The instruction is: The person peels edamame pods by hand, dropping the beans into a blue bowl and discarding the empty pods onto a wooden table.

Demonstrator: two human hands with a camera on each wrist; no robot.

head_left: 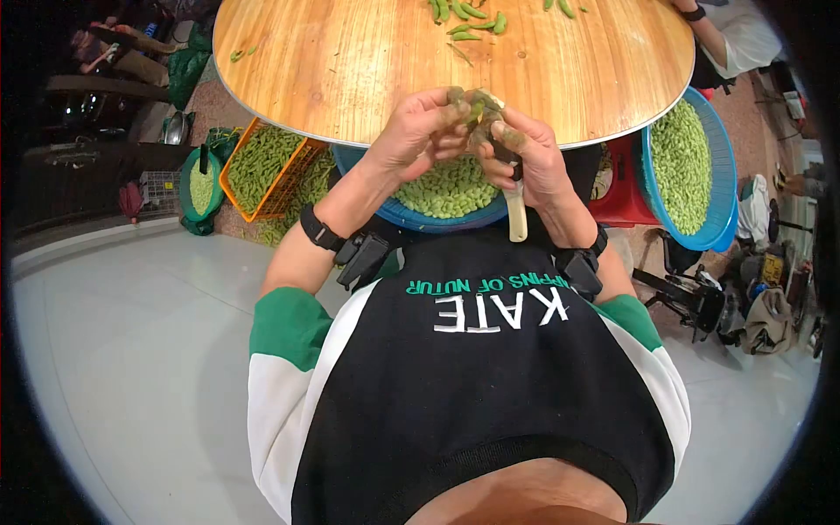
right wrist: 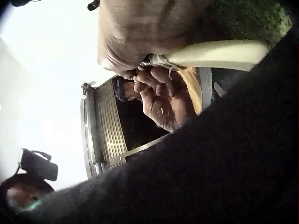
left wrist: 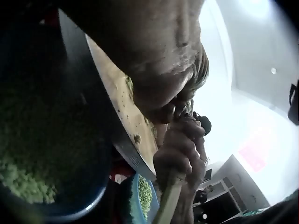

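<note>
Over the near edge of the round wooden table (head_left: 350,79), both hands meet fingertip to fingertip. The left hand (head_left: 420,127) pinches a green bean pod (head_left: 476,111), partly covered by fingers. In the right hand (head_left: 534,156), curled fingers hold a tool with a cream handle (head_left: 518,219) that points back toward the body; its working end is hidden in the grip. That handle (right wrist: 219,55) shows large in the right wrist view. Below the hands is a blue basin (head_left: 411,220) of shelled green beans (head_left: 448,188).
Several loose pods (head_left: 477,26) lie at the table's far side. An orange crate (head_left: 262,175) of pods stands at left, near a green basket (head_left: 194,210). At right are a blue basket (head_left: 722,229) of beans and a red stool (head_left: 626,201). Another person's arm (head_left: 709,39) reaches the table.
</note>
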